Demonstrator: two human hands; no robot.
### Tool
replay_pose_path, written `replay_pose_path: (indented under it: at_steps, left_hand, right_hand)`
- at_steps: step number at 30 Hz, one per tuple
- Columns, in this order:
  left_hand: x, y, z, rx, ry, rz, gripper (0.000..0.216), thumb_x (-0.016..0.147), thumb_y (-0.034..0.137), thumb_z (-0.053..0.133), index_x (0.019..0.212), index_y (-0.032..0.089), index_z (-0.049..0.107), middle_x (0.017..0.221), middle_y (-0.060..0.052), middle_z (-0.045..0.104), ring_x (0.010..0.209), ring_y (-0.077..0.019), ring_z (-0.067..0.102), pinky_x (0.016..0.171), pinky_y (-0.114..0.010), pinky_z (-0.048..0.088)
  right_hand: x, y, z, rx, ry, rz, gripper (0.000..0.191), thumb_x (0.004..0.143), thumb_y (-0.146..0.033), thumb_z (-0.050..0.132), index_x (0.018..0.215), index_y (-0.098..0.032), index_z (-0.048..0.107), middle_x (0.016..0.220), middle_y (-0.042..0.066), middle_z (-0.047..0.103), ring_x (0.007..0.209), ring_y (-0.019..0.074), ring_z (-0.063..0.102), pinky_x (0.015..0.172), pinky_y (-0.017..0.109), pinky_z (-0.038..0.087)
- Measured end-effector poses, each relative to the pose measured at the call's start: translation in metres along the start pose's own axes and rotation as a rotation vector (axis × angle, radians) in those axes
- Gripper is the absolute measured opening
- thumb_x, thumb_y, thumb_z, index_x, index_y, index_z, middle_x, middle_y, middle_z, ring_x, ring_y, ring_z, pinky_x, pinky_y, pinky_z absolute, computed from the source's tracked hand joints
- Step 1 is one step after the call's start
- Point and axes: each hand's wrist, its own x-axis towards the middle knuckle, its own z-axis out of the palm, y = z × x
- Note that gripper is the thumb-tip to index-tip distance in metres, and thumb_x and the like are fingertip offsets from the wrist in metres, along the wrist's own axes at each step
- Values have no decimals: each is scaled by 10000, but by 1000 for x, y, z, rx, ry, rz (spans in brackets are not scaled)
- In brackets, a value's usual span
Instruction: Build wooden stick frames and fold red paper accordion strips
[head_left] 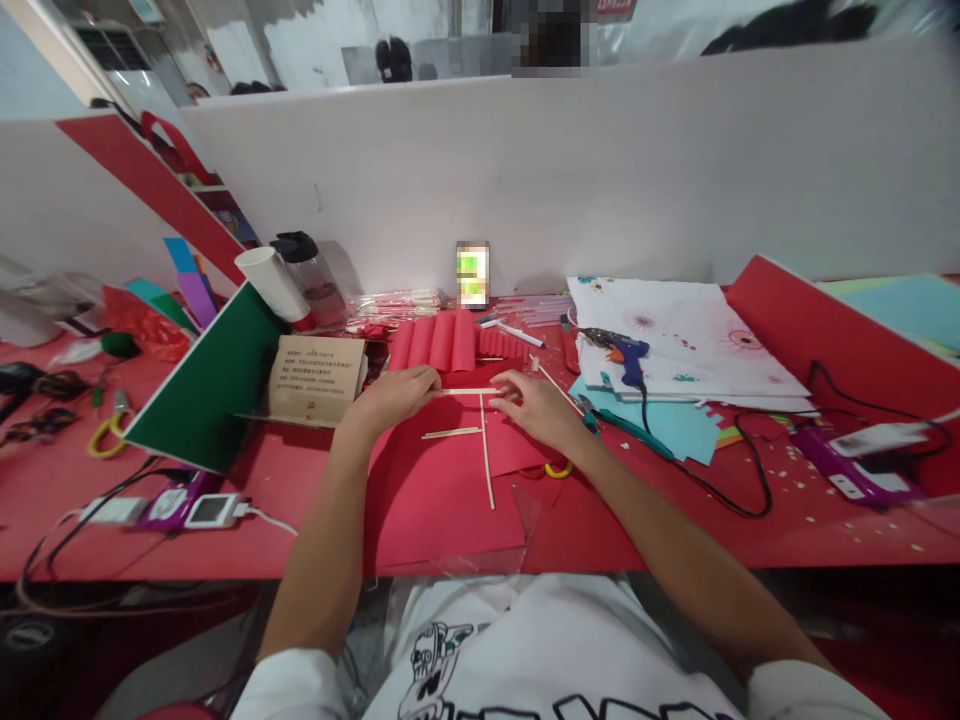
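Observation:
My left hand [407,393] has its fingers together on the left end of a thin pale wooden stick [461,392], which lies crosswise over red paper [442,500]. At the stick's right end, the thumb and fingertips of my right hand [534,405] are closed on it. A second thin stick [487,450] runs from near that end toward me, forming a T-like shape; whether the two are joined I cannot tell. Short sticks [450,433] lie left of it on the paper. Just beyond my hands stand red paper rolls [435,343].
A blue glue gun [628,360] rests on white printed sheets [675,320] at the right, near green-handled pliers [630,430]. Yellow-handled scissors [559,469] lie partly under my right forearm. To the left are a cardboard box [315,380], a green board [214,390] and a bottle [311,275].

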Motion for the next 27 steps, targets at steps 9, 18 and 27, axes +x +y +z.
replay_pose_path:
  at_steps: [9, 18, 27]
  left_hand:
    - [1, -1, 6, 73, 296, 113, 208, 1043, 302, 437, 995, 176, 596, 986, -82, 684, 858, -194, 658, 684, -278, 424]
    - [-3, -1, 2, -78, 306, 66, 260, 1009, 408, 511, 1131, 193, 591, 1118, -76, 702, 948, -195, 679, 794, -284, 491]
    - [2, 8, 5, -183, 336, 82, 257, 993, 344, 543, 1155, 206, 687, 1086, -69, 768, 970, -192, 725, 829, -280, 530]
  right_hand:
    - [2, 9, -3, 223, 157, -73, 196, 904, -353, 640, 1002, -214, 739, 961, 60, 783, 847, 217, 742, 764, 335, 580]
    - [0, 5, -5, 423, 211, -22, 304, 877, -441, 669, 1025, -188, 748, 886, 76, 780, 787, 223, 752, 647, 309, 601]
    - [0, -4, -9, 611, 281, 7, 367, 806, -480, 744, 989, -162, 758, 816, 74, 768, 658, 189, 722, 540, 276, 578]
